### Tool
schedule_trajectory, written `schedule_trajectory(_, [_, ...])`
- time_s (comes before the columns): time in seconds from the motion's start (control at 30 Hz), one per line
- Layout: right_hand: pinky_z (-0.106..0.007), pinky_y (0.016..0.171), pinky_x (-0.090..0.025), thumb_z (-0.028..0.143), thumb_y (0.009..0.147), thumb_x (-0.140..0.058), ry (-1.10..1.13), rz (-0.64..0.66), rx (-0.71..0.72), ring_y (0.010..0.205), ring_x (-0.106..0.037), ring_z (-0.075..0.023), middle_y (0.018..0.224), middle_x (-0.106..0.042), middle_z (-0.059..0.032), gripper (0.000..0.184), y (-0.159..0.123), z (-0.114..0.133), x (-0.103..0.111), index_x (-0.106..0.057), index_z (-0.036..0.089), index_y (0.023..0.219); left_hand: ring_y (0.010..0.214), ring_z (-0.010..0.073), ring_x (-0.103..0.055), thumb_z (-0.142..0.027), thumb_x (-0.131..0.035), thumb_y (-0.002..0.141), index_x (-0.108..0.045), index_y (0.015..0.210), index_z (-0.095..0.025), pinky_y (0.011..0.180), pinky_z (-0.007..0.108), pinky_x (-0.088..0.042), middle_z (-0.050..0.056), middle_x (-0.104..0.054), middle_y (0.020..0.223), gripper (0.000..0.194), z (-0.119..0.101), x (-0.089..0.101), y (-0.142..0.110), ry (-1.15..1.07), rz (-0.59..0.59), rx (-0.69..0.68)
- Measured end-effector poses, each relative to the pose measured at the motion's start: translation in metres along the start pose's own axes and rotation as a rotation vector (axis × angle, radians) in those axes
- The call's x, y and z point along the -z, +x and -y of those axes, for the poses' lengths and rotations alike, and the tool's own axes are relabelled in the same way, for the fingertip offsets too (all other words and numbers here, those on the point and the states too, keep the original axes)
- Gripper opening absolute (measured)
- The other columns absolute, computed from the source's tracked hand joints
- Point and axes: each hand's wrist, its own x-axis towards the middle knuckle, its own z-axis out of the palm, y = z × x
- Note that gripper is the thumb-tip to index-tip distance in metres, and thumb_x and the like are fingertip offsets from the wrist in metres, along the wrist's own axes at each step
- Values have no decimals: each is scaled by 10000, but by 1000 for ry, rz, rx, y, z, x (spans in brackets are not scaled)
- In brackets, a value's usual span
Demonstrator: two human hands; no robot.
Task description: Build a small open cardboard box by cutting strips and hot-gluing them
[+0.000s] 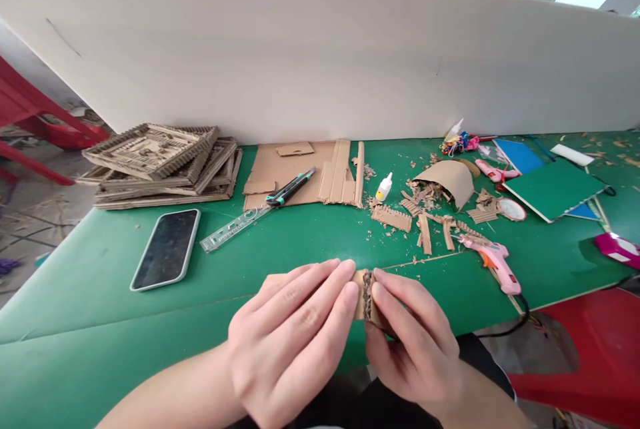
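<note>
Between my two hands, near the front edge of the table, is a small cardboard piece (368, 296) with its corrugated edge facing up. My left hand (300, 336) is closed, its fingertips pressing the left side of the piece. On the other side, my right hand (415, 342) pinches it between thumb and fingers. Part of the piece is hidden behind my fingers. Beyond my hands lie torn cardboard strips (393, 218) and a small white glue bottle (384, 187). A pink glue gun (493, 262) rests to the right of my right hand.
Stacked cardboard frames (155, 156) stand at the left, with a phone (167, 249) in front. A utility knife (291, 187) lies on cardboard sheets (280, 162), beside a clear ruler (235, 228). A green board (555, 186) lies right; a white partition (300, 49) runs behind.
</note>
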Motion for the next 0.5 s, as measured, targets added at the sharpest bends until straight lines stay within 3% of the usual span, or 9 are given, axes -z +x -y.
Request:
schedule_trajectory(0.13, [-311,706,-634,110,798,-571,-25,9,6,892,-701,-206,930,-720,-112,549,1,1,0,-500,135,1341,1057,239,-665,-141,-593,843,-621,1169,-252,836,358,-633,40,-691,1153,345,1,10,0,-67,96,30])
schedule_trajectory(0.23, [-316,705,-635,119,814,-547,-38,33,-9,886,-702,-204,932,-720,-100,553,0,2,0,-480,158,1361,1046,247,-670,-163,-573,862,-589,1233,-270,827,372,-637,33,-682,1171,386,1,15,2,-86,147,50])
schedule_trajectory(0.5, [-310,763,-629,94,802,-555,-35,45,23,950,-688,-199,939,-705,-116,524,0,0,-1,-505,120,1323,1047,241,-670,-133,-598,852,-605,1211,-241,858,356,-628,46,-688,1158,375,-4,10,3,-97,66,106])
